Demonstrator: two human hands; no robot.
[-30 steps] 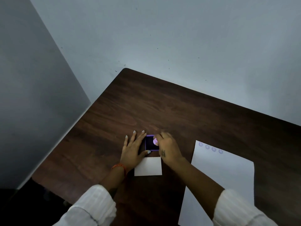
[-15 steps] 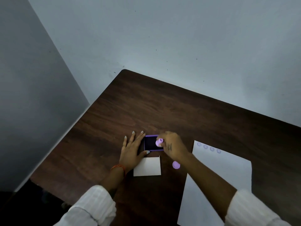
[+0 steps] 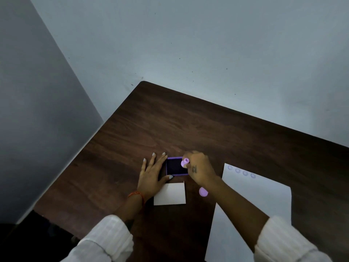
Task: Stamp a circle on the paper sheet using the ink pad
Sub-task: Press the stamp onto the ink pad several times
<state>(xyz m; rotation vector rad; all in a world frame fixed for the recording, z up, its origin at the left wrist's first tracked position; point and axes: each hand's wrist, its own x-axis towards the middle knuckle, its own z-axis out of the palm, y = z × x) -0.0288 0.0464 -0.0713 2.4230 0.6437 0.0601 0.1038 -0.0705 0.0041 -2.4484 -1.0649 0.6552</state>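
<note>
A small purple-rimmed ink pad [image 3: 174,166] with a dark inking face lies on the dark wooden table [image 3: 188,125]. My left hand [image 3: 153,175] rests flat beside it, fingers spread, thumb touching its near-left corner. My right hand [image 3: 198,170] grips a small lilac round stamp [image 3: 185,163] over the pad's right edge. A white paper sheet [image 3: 253,201] lies to the right, with several faint purple circles in a row along its top edge.
A white card [image 3: 170,194] lies just in front of the ink pad. A lilac round cap [image 3: 203,191] sits on the table under my right wrist. The table's left edge meets a grey wall; its far edge meets a pale wall.
My right hand has shifted to the right, uncovering most of the pad's dark face; the stamp now sits at the pad's right edge. The lilac cap came into view. My left hand stayed put.
</note>
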